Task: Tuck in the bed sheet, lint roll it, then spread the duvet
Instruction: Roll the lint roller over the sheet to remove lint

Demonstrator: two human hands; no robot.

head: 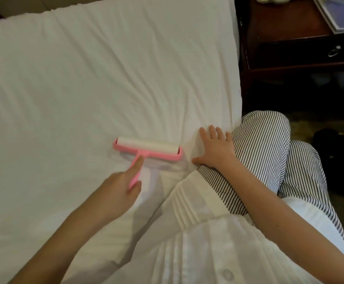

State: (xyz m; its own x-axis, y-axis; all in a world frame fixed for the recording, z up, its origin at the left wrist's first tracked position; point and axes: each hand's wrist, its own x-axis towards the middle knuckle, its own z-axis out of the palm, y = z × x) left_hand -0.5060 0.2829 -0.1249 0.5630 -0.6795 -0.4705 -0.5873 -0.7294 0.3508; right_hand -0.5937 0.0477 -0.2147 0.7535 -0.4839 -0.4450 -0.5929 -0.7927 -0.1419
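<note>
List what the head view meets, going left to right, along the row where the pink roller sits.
bed sheet → lint roller → right hand, flat on the sheet → striped trouser knee

Soft warm light, slightly blurry, right side dim.

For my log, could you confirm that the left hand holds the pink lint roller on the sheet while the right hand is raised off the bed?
Not quite: the head view shows the right hand lying flat, fingers spread, on the sheet, not raised. The left hand does hold the pink lint roller on the sheet.
</note>
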